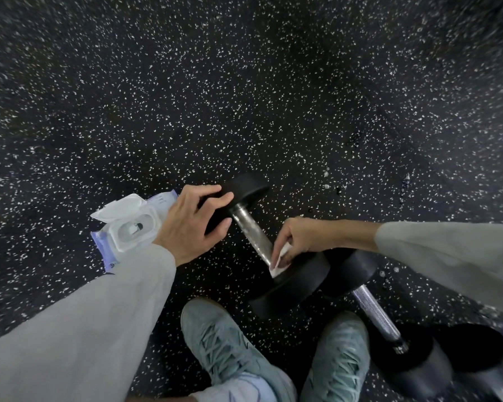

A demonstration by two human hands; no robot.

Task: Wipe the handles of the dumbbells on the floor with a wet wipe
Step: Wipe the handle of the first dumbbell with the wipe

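Near the centre of the frame, a dumbbell [273, 242] lies on the black speckled floor [244, 97]. The left hand [192, 221] grasps its upper black weight with curled fingers. The right hand [299, 239] pinches a white wet wipe [280, 261] against the lower end of the metal handle [251, 230], just beside the lower weight. A second dumbbell [378, 317] lies at the lower right. An open pack of wipes [128, 227] rests at the left, partly under the left wrist. Two green shoes [224, 343] are at the bottom.
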